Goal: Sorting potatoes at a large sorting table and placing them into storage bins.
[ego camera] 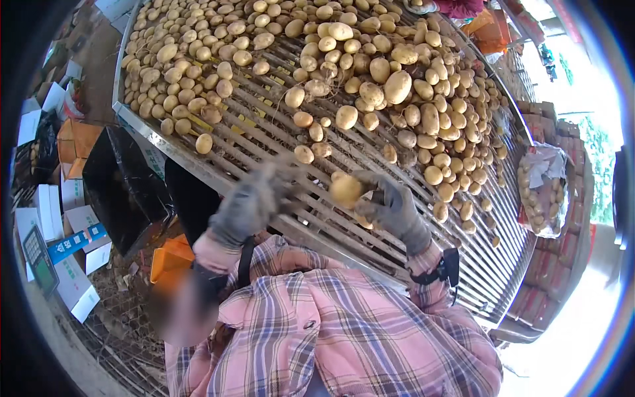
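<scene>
My right hand (394, 206), in a grey work glove, grips a round potato (346, 190) between thumb and fingers, low over the slatted metal sorting table (278, 114). A second potato (363, 220) shows just beneath that hand; whether it is held or lies on the slats I cannot tell. My left hand (255, 203), gloved too, is blurred by motion above the table's near edge, and its fingers are unclear. Loose potatoes (397, 87) lie ahead of both hands, heaped thickest to the right, with smaller ones (173, 74) at the upper left.
A metal rim (163, 144) edges the table. On the left stand a black plastic-lined container (124, 183), cardboard boxes (74, 283) and a digital scale display (40, 263). A bag of potatoes (543, 191) is beyond the right edge. Another person's gloved hand (420, 7) is at the far side.
</scene>
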Available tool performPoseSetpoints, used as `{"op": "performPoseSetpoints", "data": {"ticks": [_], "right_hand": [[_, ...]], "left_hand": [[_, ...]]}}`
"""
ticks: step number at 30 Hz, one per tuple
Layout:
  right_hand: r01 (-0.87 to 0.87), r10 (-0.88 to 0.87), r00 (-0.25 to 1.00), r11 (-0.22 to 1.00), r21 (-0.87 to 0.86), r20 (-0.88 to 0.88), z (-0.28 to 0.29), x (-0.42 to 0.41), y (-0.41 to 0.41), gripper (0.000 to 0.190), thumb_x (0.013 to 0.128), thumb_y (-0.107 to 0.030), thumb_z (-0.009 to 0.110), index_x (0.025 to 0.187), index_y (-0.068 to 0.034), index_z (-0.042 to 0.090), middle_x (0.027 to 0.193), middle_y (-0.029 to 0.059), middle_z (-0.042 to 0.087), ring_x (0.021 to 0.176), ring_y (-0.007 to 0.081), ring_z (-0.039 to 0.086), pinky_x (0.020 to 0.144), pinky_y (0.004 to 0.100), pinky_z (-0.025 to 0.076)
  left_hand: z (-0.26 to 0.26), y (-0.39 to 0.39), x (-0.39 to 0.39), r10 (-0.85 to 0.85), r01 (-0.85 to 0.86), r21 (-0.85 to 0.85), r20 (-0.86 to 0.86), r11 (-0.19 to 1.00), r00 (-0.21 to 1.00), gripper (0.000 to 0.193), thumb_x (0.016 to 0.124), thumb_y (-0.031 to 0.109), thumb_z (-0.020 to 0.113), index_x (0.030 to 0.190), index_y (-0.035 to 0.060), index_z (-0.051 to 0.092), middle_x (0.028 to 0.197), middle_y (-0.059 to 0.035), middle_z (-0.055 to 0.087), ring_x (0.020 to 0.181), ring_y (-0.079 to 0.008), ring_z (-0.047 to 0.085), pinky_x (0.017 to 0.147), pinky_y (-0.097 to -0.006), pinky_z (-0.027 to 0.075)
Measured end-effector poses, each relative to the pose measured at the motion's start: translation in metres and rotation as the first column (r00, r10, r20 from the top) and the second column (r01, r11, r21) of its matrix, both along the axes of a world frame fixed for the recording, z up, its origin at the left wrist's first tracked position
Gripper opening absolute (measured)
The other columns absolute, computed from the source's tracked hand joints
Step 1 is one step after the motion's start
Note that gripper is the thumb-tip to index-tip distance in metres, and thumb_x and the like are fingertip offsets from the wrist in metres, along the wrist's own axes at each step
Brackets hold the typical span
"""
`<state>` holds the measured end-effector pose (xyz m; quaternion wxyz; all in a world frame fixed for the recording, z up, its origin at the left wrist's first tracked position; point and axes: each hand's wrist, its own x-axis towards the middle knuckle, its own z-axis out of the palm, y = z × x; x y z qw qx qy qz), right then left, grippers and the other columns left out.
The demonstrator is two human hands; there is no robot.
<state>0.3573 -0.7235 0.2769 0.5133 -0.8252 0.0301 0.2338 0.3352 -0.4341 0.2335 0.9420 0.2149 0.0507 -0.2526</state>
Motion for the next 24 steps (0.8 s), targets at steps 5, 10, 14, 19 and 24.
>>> {"op": "performPoseSetpoints", "data": {"ticks": [5, 10, 14, 19, 24], "right_hand": [[-0.159, 0.361, 0.924, 0.664, -0.731, 0.128, -0.042, -0.029, -0.040, 0.064, 0.069, -0.039, 0.088, 0.117, -0.007, 0.061, 0.104, 0.0130, 0.067, 0.084, 0.0280, 0.067, 0.072, 0.0409, 0.055], [-0.148, 0.299, 0.942, 0.780, -0.608, 0.154, -0.086, -0.052, -0.052, 0.066, 0.071, -0.038, 0.087, 0.123, -0.008, 0.058, 0.106, 0.0152, 0.064, 0.087, 0.0302, 0.068, 0.076, 0.0418, 0.056], [0.138, -0.114, 0.979, 0.981, 0.134, -0.170, -0.065, -0.032, -0.029, 0.067, 0.083, -0.039, 0.079, 0.137, -0.008, 0.053, 0.102, 0.0089, 0.064, 0.064, 0.0126, 0.062, 0.058, 0.0268, 0.054], [0.138, -0.045, 0.976, 0.887, 0.440, -0.214, -0.047, -0.012, 0.014, 0.066, 0.097, -0.052, 0.060, 0.141, -0.004, 0.048, 0.097, 0.0120, 0.065, 0.058, 0.0131, 0.059, 0.052, 0.0257, 0.050], [0.268, -0.010, 0.914, 0.766, 0.584, -0.406, -0.054, -0.002, 0.040, 0.063, 0.099, -0.053, 0.055, 0.142, -0.006, 0.047, 0.097, 0.0098, 0.065, 0.060, 0.0133, 0.060, 0.051, 0.0262, 0.049]], "left_hand": [[-0.032, -0.029, -0.001, -0.198, 0.199, -0.010, -0.164, 0.980, 0.966, 0.056, 0.102, 0.041, 0.053, 0.138, -0.0028, 0.049, 0.121, -0.0202, 0.064, 0.109, -0.0271, 0.066, 0.089, -0.0348, 0.059], [-0.034, -0.028, -0.001, -0.035, 0.021, -0.154, -0.089, 0.988, 0.995, 0.053, 0.105, 0.041, 0.046, 0.133, -0.0028, 0.054, 0.125, -0.0197, 0.063, 0.114, -0.0290, 0.064, 0.088, -0.0357, 0.060], [-0.023, -0.029, 0.005, 0.105, -0.117, -0.173, -0.079, 0.978, 0.991, 0.068, 0.105, 0.053, 0.037, 0.143, -0.0028, 0.046, 0.139, -0.0187, 0.055, 0.125, -0.0321, 0.058, 0.106, -0.0472, 0.048], [-0.024, -0.024, 0.002, 0.186, -0.194, -0.158, -0.065, 0.968, 0.980, 0.063, 0.104, 0.045, 0.043, 0.145, -0.0025, 0.042, 0.140, -0.0204, 0.054, 0.125, -0.0333, 0.057, 0.110, -0.0486, 0.045], [-0.023, -0.006, -0.007, 0.265, -0.266, -0.093, -0.029, 0.959, 0.964, 0.054, 0.100, 0.025, 0.053, 0.145, -0.0026, 0.042, 0.134, -0.0239, 0.056, 0.117, -0.0317, 0.062, 0.098, -0.0414, 0.055]]}}
